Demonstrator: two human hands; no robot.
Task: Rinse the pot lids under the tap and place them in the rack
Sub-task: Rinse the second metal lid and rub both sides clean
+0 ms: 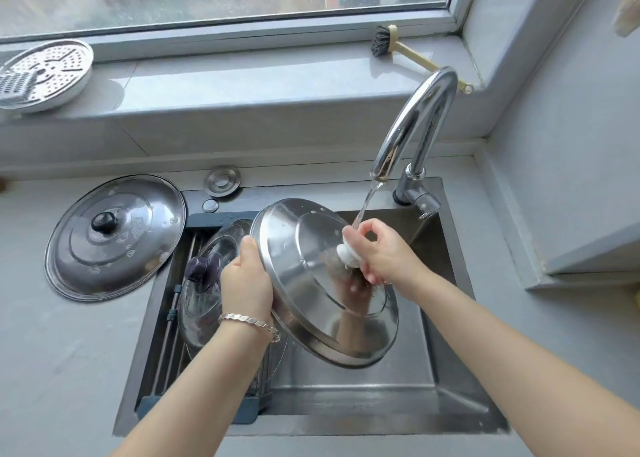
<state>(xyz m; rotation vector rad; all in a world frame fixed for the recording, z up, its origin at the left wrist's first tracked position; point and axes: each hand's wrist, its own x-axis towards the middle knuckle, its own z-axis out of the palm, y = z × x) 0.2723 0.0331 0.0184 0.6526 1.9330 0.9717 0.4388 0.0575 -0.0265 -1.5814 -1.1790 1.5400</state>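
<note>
A steel pot lid with a white knob is held tilted over the sink. My left hand grips its left rim. My right hand curls round the white knob, right under the water running from the tap. A glass lid with a dark purple knob lies in the rack on the sink's left side, partly hidden by my left hand. Another steel lid with a black knob lies flat on the counter to the left.
A small round metal cover sits behind the sink. A perforated steamer plate rests on the windowsill at the left and a dish brush at the right. A grey wall stands close on the right.
</note>
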